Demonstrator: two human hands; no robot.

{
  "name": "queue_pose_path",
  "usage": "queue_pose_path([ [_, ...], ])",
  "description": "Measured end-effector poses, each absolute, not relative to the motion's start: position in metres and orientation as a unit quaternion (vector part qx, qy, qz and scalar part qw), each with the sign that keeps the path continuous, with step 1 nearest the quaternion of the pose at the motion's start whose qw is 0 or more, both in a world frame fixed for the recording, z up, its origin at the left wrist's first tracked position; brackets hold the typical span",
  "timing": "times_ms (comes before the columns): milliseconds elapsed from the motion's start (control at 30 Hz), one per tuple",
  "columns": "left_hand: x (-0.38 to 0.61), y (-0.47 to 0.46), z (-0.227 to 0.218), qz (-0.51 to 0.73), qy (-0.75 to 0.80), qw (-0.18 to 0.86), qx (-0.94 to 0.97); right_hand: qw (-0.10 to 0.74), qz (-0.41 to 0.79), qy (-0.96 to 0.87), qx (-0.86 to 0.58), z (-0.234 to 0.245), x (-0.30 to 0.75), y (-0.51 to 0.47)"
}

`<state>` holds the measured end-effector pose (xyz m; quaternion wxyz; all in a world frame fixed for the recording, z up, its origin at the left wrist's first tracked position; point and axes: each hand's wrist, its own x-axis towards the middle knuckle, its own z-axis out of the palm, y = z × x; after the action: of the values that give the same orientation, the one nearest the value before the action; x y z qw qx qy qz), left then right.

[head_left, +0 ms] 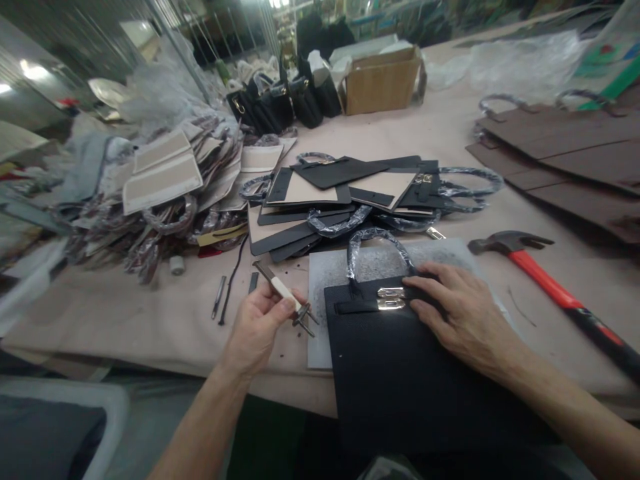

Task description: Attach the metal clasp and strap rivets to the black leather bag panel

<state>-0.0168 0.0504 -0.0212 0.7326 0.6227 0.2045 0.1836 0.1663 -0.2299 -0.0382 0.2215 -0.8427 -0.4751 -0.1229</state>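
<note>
My left hand is closed around a small caliper, which has a metal bar, a whitish middle and jaws pointing right. The caliper is held above the table, just left of a black handbag panel. Flat on that panel, near its top edge, lies my right hand with the fingers stretched out. Its fingertips are beside two shiny metal clasp plates on a black strap. A plastic-wrapped handle rises from the panel's top. Under the panel's upper part is a grey slab.
A claw hammer with a red and black handle lies at right. Black bag panels are heaped behind the slab, pale and brown pieces at left. Brown panels, a cardboard box and black bags stand farther off.
</note>
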Motion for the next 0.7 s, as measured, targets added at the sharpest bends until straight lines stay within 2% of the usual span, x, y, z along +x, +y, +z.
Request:
queue_pose_path([
  [100, 0.001, 0.033, -0.029, 0.236, 0.155, 0.749, 0.599, 0.221, -0.123, -0.478, -0.841, -0.038, 0.166, -0.23],
  [200, 0.015, 0.027, -0.032, 0.262, 0.119, 0.714, 0.639, 0.221, -0.12, -0.478, -0.842, -0.038, 0.166, -0.23],
  [333, 0.023, 0.026, -0.033, 0.267, 0.103, 0.653, 0.701, 0.224, -0.117, -0.475, -0.843, -0.039, 0.167, -0.231],
  [700, 0.02, 0.02, -0.037, 0.28, 0.095, 0.618, 0.729, 0.228, -0.125, -0.477, -0.84, -0.04, 0.166, -0.231],
])
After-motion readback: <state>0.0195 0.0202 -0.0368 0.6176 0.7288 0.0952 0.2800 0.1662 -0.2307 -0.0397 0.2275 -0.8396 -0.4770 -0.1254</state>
